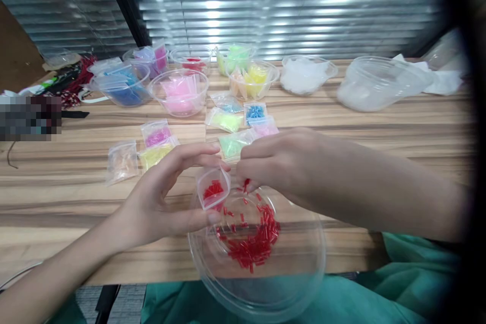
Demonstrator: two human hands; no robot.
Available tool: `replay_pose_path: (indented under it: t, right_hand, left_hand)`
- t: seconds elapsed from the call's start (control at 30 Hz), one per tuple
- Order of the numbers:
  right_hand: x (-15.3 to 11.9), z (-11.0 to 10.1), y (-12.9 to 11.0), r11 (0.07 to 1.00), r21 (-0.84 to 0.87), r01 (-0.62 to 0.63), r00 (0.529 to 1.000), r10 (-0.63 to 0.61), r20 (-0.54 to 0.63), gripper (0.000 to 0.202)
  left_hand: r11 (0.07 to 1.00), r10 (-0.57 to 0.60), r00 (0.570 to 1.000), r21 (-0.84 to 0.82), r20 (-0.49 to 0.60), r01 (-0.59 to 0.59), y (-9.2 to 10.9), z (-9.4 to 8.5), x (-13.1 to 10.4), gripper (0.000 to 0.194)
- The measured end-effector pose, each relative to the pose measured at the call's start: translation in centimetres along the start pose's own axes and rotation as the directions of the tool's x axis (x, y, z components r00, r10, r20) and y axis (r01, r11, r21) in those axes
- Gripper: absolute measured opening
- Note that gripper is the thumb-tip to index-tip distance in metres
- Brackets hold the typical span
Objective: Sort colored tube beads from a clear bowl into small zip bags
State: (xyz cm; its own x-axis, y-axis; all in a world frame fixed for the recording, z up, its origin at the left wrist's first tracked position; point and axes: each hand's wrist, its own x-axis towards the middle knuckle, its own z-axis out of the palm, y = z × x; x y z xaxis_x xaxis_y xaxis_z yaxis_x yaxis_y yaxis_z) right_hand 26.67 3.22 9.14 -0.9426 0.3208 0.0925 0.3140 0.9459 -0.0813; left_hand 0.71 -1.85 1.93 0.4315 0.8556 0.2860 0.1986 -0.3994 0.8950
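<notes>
My left hand (167, 192) holds a small clear zip bag (213, 188) by its sides, between thumb and fingers. The bag's mouth gapes toward me and short red tube beads (213, 191) lie inside it. My right hand (269, 164) is just right of the bag, fingers pinched on a few red tube beads (246, 184). Below both hands a clear round plastic bowl (304, 268) sits at the table's front edge, partly over my lap. Loose red tube beads (254, 243) form a curved heap in it, with several scattered toward the bag.
Filled bead bags lie beyond my hands: orange (122, 161), yellow (155, 156), magenta (157, 134), green (233, 144) and blue (255, 112). Along the window blinds stand clear bowls with blue (123, 86), pink (180, 93) and white contents (306, 75). Stacked empty bowls (374, 83) are at right.
</notes>
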Motion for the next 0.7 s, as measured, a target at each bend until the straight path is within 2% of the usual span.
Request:
replay_pose_path:
  t: [0.13, 0.23, 0.3, 0.43, 0.6, 0.7]
  right_hand:
    - [0.06, -0.05, -0.07, 0.987, 0.146, -0.065, 0.995, 0.075, -0.062, 0.025]
    - [0.19, -0.08, -0.29, 0.978, 0.208, -0.027, 0.981, 0.066, -0.182, 0.024]
    - [0.22, -0.12, -0.38, 0.974, 0.225, -0.023, 0.972, 0.074, -0.222, 0.024]
    - [0.25, -0.26, -0.49, 0.971, 0.238, -0.037, 0.970, 0.092, -0.225, 0.024]
    - [0.48, -0.55, -0.75, 0.958, 0.274, -0.084, 0.972, 0.139, -0.190, 0.029]
    - [0.54, -0.53, -0.74, 0.958, 0.278, -0.069, 0.972, 0.127, -0.197, 0.028]
  left_hand:
    - [1.000, 0.022, 0.999, -0.003, 0.030, -0.022, 0.02, 0.08, -0.10, 0.077]
    - [1.000, 0.027, 0.999, 0.008, 0.033, -0.028, -0.06, 0.11, -0.28, 0.077]
    - [1.000, 0.027, 0.999, 0.006, 0.038, -0.027, -0.13, 0.13, -0.37, 0.077]
    - [0.998, 0.043, 0.997, -0.044, 0.060, -0.041, -0.13, 0.15, -0.41, 0.080]
    - [1.000, 0.004, 0.998, -0.022, 0.058, -0.002, -0.01, 0.18, -0.35, 0.078]
    - [1.000, 0.006, 0.999, -0.026, 0.051, -0.005, -0.16, 0.18, -0.46, 0.079]
